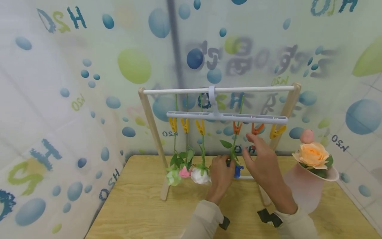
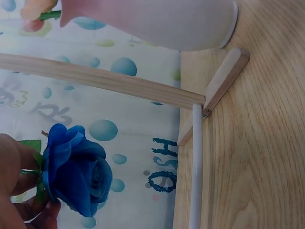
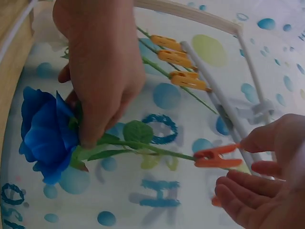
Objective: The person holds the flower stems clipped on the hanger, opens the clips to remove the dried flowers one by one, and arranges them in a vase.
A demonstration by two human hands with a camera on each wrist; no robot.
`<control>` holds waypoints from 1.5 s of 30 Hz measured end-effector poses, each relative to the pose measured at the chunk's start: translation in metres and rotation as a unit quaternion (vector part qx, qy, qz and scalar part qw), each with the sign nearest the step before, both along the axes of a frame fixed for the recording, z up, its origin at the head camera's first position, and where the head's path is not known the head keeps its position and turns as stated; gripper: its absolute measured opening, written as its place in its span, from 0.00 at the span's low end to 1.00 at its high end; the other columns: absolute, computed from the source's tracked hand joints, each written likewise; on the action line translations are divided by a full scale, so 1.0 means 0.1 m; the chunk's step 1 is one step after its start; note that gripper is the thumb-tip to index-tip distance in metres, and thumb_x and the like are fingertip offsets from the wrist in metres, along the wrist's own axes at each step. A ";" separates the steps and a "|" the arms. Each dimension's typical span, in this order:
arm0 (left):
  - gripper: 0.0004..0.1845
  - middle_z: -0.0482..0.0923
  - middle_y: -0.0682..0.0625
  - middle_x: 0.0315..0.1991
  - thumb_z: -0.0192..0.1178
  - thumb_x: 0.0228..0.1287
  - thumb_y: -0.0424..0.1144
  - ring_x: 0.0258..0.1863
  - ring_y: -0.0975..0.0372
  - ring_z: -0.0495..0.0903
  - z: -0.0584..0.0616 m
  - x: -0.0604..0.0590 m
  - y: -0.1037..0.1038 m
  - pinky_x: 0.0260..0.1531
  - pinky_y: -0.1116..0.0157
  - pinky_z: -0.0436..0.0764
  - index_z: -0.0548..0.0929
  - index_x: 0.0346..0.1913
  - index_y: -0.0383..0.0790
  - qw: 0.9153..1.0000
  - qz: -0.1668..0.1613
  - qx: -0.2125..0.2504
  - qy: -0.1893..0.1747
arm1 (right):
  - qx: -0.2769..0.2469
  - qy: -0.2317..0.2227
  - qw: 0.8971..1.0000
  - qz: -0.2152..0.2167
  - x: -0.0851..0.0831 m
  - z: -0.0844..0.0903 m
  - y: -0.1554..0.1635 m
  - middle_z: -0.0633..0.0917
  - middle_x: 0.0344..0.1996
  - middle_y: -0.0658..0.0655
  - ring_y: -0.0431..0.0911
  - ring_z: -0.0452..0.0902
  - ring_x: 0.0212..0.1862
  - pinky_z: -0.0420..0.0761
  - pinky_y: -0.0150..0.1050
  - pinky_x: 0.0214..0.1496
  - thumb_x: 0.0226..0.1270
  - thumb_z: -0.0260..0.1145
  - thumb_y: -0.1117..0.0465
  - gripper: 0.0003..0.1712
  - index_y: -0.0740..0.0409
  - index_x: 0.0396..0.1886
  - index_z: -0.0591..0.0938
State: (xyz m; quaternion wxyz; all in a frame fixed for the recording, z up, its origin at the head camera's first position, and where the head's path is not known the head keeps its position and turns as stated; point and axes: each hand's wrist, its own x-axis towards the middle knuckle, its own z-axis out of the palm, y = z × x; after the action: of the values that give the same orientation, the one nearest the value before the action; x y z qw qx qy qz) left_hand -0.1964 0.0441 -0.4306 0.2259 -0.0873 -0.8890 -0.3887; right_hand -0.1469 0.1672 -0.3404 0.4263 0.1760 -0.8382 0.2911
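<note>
- Head view: A wooden-legged drying rack with a white top rail is seen standing on the light wooden counter. A pale blue plastic peg hanger is hooked over the rail, and artificial flowers are hung from it head down by their stems. The blue fabric rose with a green stem is found under the orange clothes peg, between the two hands. The left hand is placed at the rose's head, apparently to steady it. The right hand is raised just beside the neighbouring pegs, fingers spread and nothing seen held. A pink vase carrying an orange rose stands on the counter to the right.

- Left wrist view: The blue rose is seen pinched at its base by the left hand's fingertips, the bloom left uncrushed. The rack's wooden foot and white lower bar lie alongside on the counter.

- Right wrist view: The stem is seen clamped in the orange peg, so the flower's weight is judged to be borne by the peg. The left hand is curled round the stem just behind the bloom. The right hand is relaxed and loosely spread, its fingertip close to the peg; contact cannot be confirmed.
</note>
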 end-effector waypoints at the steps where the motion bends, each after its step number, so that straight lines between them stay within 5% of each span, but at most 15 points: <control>1: 0.10 0.84 0.48 0.35 0.62 0.65 0.42 0.37 0.57 0.81 0.00 0.00 0.00 0.32 0.63 0.80 0.89 0.39 0.42 1.000 0.001 0.001 0.001 | 0.002 -0.007 1.000 0.001 -0.05 0.00 -0.04 0.84 0.48 0.69 0.60 0.84 0.45 0.84 0.52 0.39 0.59 0.70 0.71 0.28 0.72 0.59 0.75; 7: 0.08 0.84 0.50 0.34 0.62 0.64 0.42 0.36 0.58 0.80 -0.02 0.00 -0.01 0.32 0.64 0.79 0.89 0.37 0.43 1.000 0.001 -0.001 0.007 | -0.029 -0.027 0.999 -0.029 -0.26 0.01 -0.21 0.83 0.49 0.71 0.62 0.84 0.44 0.83 0.57 0.37 0.62 0.69 0.69 0.28 0.73 0.61 0.72; 14: 0.09 0.85 0.50 0.35 0.62 0.66 0.43 0.36 0.58 0.81 -0.02 0.01 -0.01 0.33 0.64 0.80 0.89 0.38 0.44 1.000 -0.002 -0.013 0.009 | -0.060 0.032 0.995 -0.067 -0.43 0.08 -0.32 0.85 0.39 0.68 0.59 0.85 0.36 0.84 0.54 0.33 0.63 0.72 0.62 0.22 0.70 0.51 0.78; 27: 0.11 0.84 0.49 0.37 0.61 0.67 0.45 0.38 0.58 0.81 -0.02 0.05 -0.02 0.32 0.64 0.81 0.89 0.42 0.44 0.999 -0.003 -0.044 0.013 | -0.067 0.085 0.986 -0.130 -0.51 0.12 -0.36 0.86 0.28 0.64 0.56 0.84 0.27 0.78 0.51 0.21 0.61 0.73 0.59 0.15 0.67 0.36 0.79; 34: 0.11 0.85 0.50 0.36 0.61 0.67 0.46 0.36 0.59 0.81 0.00 0.04 -0.03 0.28 0.66 0.79 0.89 0.40 0.46 0.998 -0.004 -0.062 0.006 | -0.071 0.098 0.985 -0.127 -0.52 0.13 -0.38 0.83 0.22 0.63 0.55 0.81 0.23 0.75 0.49 0.19 0.62 0.70 0.63 0.11 0.67 0.31 0.78; 40: 0.09 0.84 0.52 0.29 0.61 0.66 0.43 0.25 0.63 0.80 -0.01 0.05 -0.09 0.21 0.70 0.74 0.89 0.35 0.44 0.994 -0.028 -0.100 -0.042 | -0.077 0.094 0.987 -0.109 -0.53 0.15 -0.34 0.83 0.24 0.65 0.56 0.82 0.24 0.78 0.50 0.22 0.63 0.69 0.63 0.11 0.69 0.31 0.78; 45: 0.17 0.74 0.53 0.15 0.58 0.65 0.41 0.13 0.65 0.70 -0.10 0.09 -0.09 0.12 0.68 0.66 0.78 0.17 0.44 0.981 -0.041 -0.150 -0.116 | -0.094 0.081 0.986 -0.113 -0.55 0.14 -0.30 0.85 0.30 0.64 0.55 0.84 0.27 0.81 0.51 0.25 0.62 0.70 0.61 0.14 0.67 0.36 0.77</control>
State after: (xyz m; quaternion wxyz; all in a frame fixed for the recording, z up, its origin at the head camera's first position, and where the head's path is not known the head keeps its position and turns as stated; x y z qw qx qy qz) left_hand -0.1878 0.0348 -0.4404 0.0900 -0.1107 -0.9529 -0.2675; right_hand -0.2018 0.1372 -0.3269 0.5379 0.0620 -0.7842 0.3030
